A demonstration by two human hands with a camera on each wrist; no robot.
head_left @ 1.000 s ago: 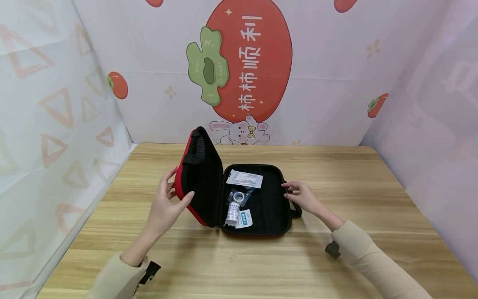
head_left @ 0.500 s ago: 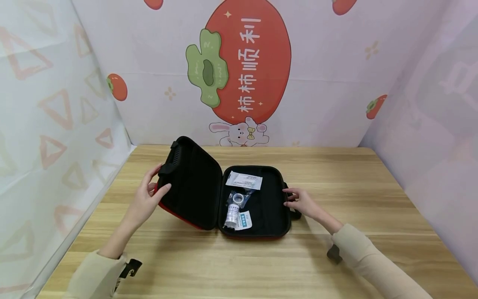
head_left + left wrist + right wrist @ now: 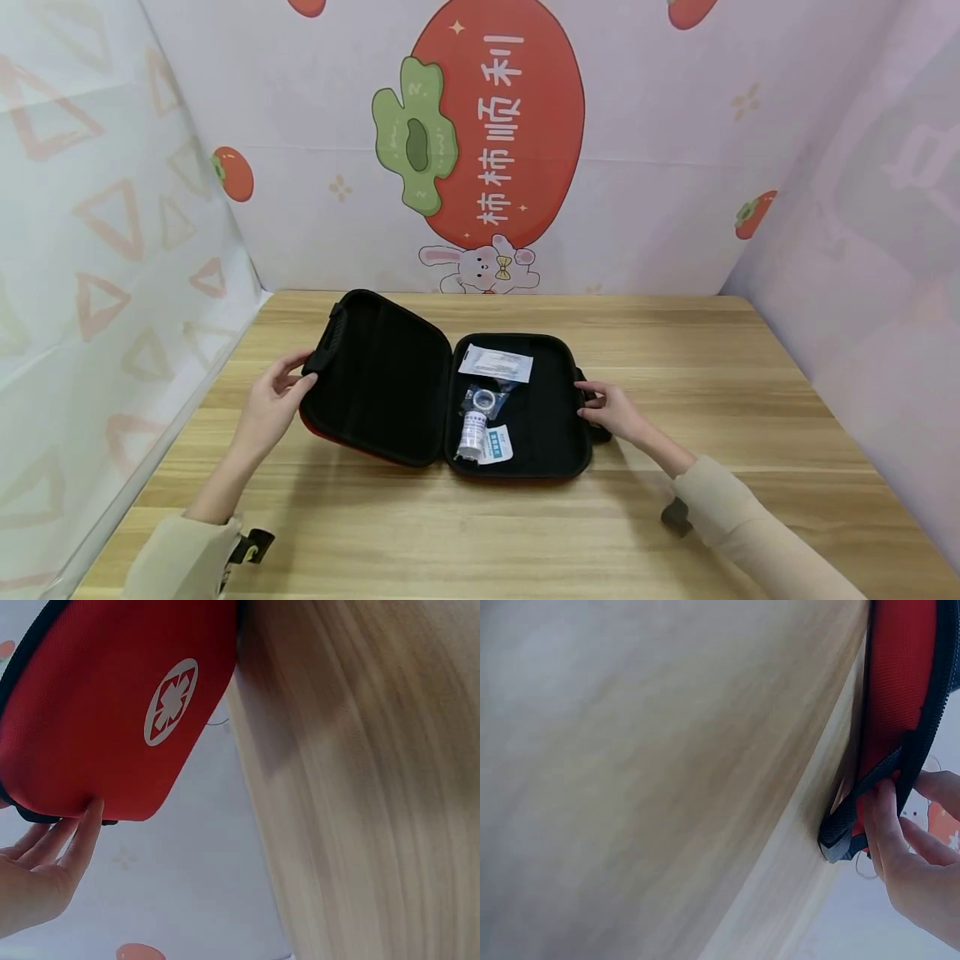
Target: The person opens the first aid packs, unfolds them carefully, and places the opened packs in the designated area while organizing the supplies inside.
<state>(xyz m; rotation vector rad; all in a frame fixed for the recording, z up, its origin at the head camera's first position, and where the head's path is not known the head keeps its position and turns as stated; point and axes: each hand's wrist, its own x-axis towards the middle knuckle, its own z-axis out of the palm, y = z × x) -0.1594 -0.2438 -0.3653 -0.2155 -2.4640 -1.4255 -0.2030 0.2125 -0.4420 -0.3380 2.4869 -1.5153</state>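
Observation:
A red first-aid case lies unfolded on the table, its black-lined lid (image 3: 382, 375) tilted back to the left and its free edge still raised. My left hand (image 3: 270, 408) pinches that free edge; in the left wrist view its fingers press the red outer shell (image 3: 112, 727). With my right hand (image 3: 611, 412) I grip the right rim of the base (image 3: 553, 408), beside the black carry handle (image 3: 841, 825). Inside the base are a flat white packet (image 3: 495, 364), a small ring-shaped roll (image 3: 483, 401), a wrapped white roll (image 3: 472, 435) and a white-and-teal packet (image 3: 498, 445).
The case stands near the middle of a wood-grain table (image 3: 480, 533). A printed cloth backdrop (image 3: 637, 225) rises behind the table, with cloth walls on the left and right.
My left hand has swung the lid left and down, from nearly upright to a wide tilt. My right hand has stayed on the base rim. The case has shifted slightly right.

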